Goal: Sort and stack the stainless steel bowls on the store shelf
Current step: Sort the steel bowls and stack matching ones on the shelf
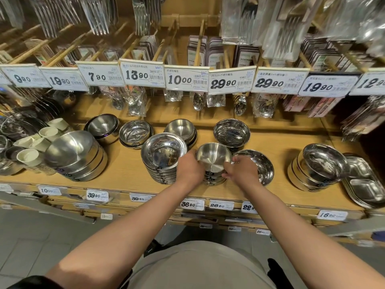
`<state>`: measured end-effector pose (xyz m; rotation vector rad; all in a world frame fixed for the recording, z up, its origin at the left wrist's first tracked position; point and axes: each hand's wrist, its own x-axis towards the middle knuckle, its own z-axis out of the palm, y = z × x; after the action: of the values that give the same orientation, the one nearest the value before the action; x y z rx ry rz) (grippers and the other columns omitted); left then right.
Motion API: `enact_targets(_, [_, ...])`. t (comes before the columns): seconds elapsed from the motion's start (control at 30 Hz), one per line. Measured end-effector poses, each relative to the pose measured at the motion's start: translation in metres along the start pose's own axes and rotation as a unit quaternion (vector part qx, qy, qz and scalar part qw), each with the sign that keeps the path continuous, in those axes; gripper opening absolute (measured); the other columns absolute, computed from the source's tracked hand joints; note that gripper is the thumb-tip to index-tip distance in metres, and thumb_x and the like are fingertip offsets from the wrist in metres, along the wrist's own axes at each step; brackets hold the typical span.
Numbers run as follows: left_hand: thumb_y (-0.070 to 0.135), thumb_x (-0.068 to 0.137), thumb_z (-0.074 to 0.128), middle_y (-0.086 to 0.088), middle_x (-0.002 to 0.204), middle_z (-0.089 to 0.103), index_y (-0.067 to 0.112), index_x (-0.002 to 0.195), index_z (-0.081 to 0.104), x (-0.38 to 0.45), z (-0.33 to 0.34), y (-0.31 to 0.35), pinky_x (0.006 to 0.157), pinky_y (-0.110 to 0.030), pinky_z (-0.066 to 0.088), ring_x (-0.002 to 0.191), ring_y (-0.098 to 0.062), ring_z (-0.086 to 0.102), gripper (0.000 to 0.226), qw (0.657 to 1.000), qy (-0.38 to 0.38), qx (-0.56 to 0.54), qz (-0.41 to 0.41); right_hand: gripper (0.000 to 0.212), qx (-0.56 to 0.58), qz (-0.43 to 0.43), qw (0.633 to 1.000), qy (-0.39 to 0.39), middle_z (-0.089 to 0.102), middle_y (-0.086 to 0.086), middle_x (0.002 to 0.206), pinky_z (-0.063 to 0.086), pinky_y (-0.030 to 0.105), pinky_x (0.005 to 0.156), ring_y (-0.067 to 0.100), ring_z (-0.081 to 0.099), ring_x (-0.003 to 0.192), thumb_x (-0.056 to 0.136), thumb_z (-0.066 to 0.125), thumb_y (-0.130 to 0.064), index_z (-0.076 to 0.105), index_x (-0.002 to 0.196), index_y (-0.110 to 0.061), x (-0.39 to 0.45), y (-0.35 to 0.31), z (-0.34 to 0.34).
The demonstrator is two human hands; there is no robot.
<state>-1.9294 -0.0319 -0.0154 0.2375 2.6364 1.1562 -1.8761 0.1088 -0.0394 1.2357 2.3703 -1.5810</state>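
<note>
Wooden shelf (129,174) fills the width of the store aisle, with a row of price tags (136,75) hanging above it and packs of spoons and forks on pegs behind. At the far right lies a pile of divided steel trays (363,184), and beside it a tilted stack of bowls (318,170). At the left leans a big stack of large bowls (77,155), next to some pale cups (39,140). Near the middle stands a tall stack of wide shallow bowls (163,158). Along the back sit four shorter bowl stacks, the rightmost a shiny bowl (231,133). At the front centre is a small bowl stack (213,163), just right of the shallow bowls and touching a single wide bowl (262,165) on its right. The left hand (190,168) is curled round the left side of this small stack; the right hand (242,171) grips its right side, fingers bent against the rim.
</note>
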Motion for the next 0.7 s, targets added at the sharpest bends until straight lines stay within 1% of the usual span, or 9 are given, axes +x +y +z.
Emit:
enact_targets(0.07, [0.005,0.094,0.056,-0.01,0.112,0.073,0.009,0.124,0.067,0.001,0.0,0.0,0.08,-0.026,0.045,0.093,-0.021,0.061,0.032,1.0,-0.004,0.005,-0.002,0.05,0.004,-0.001,1.0,0.005,0.068,-0.006,0.075,0.061,0.041,0.085,0.016,0.076,0.074,0.091,0.07,-0.022,0.057,0.136,-0.005,-0.002,-0.001,-0.001])
enact_targets(0.13, [0.006,0.095,0.056,-0.01,0.113,0.073,0.008,0.126,0.066,0.0,-0.001,0.0,0.079,-0.026,0.044,0.091,-0.018,0.059,0.033,1.0,-0.005,0.01,0.0,0.046,0.011,-0.004,1.0,0.007,0.069,-0.005,0.076,0.062,0.04,0.082,0.014,0.076,0.069,0.091,0.07,-0.022,0.06,0.132,-0.005,-0.003,-0.002,-0.002])
enact_targets(0.27, [0.006,0.095,0.056,-0.013,0.116,0.072,0.008,0.129,0.065,-0.001,-0.002,0.0,0.085,-0.029,0.048,0.107,-0.03,0.066,0.035,1.0,-0.011,0.016,0.0,0.046,0.027,-0.004,1.0,0.005,0.073,0.002,0.09,0.063,0.041,0.082,0.013,0.076,0.067,0.091,0.071,-0.023,0.061,0.131,-0.004,-0.003,0.0,-0.001])
enact_targets(0.43, [0.008,0.097,0.055,-0.012,0.118,0.071,0.008,0.131,0.063,-0.006,-0.004,0.003,0.087,-0.03,0.048,0.11,-0.03,0.065,0.035,1.0,-0.019,0.013,0.005,0.045,0.064,0.004,0.998,-0.001,0.073,0.01,0.106,0.064,0.039,0.08,0.015,0.076,0.071,0.093,0.07,-0.021,0.06,0.134,-0.004,-0.004,0.001,-0.003])
enact_targets(0.47, [0.01,0.098,0.055,-0.012,0.117,0.071,0.008,0.131,0.063,-0.008,-0.006,0.002,0.087,-0.03,0.048,0.109,-0.029,0.065,0.034,1.0,-0.02,0.013,0.009,0.038,0.065,0.003,0.998,0.0,0.073,0.009,0.102,0.064,0.034,0.075,0.01,0.074,0.067,0.094,0.068,-0.021,0.064,0.127,-0.004,-0.005,0.001,-0.006])
enact_targets(0.53, [0.012,0.098,0.055,-0.011,0.113,0.072,0.008,0.125,0.065,-0.013,-0.009,0.001,0.085,-0.032,0.05,0.105,-0.028,0.065,0.029,1.0,-0.015,0.012,0.017,0.016,0.056,-0.004,0.998,0.014,0.072,0.009,0.086,0.057,0.02,0.053,0.002,0.067,0.051,0.095,0.064,-0.022,0.07,0.099,-0.007,-0.006,0.005,-0.016])
enact_targets(0.57, [0.012,0.098,0.056,-0.01,0.112,0.072,0.008,0.123,0.065,-0.016,-0.011,-0.001,0.083,-0.031,0.049,0.101,-0.026,0.065,0.027,1.0,-0.01,0.012,0.021,0.016,0.05,-0.007,0.998,0.028,0.072,0.009,0.08,0.053,0.021,0.048,0.003,0.065,0.047,0.094,0.062,-0.023,0.07,0.089,-0.009,-0.007,0.008,-0.023])
enact_targets(0.6, [0.013,0.098,0.057,-0.008,0.112,0.072,0.008,0.124,0.065,-0.019,-0.012,-0.001,0.082,-0.028,0.046,0.097,-0.021,0.064,0.028,1.0,-0.004,0.013,0.023,0.016,0.044,-0.007,0.998,0.043,0.072,0.008,0.077,0.054,0.025,0.051,0.008,0.067,0.053,0.093,0.061,-0.024,0.07,0.087,-0.011,-0.007,0.013,-0.031])
enact_targets(0.7, [0.015,0.098,0.06,0.005,0.102,0.066,0.011,0.126,0.065,-0.027,-0.016,-0.002,0.081,-0.023,0.041,0.091,-0.011,0.057,0.029,1.0,0.012,0.0,0.026,0.015,0.066,0.005,0.995,0.073,0.072,0.001,0.079,0.062,0.044,0.073,0.023,0.072,0.074,0.093,0.06,-0.026,0.071,0.091,-0.016,-0.007,0.031,-0.055])
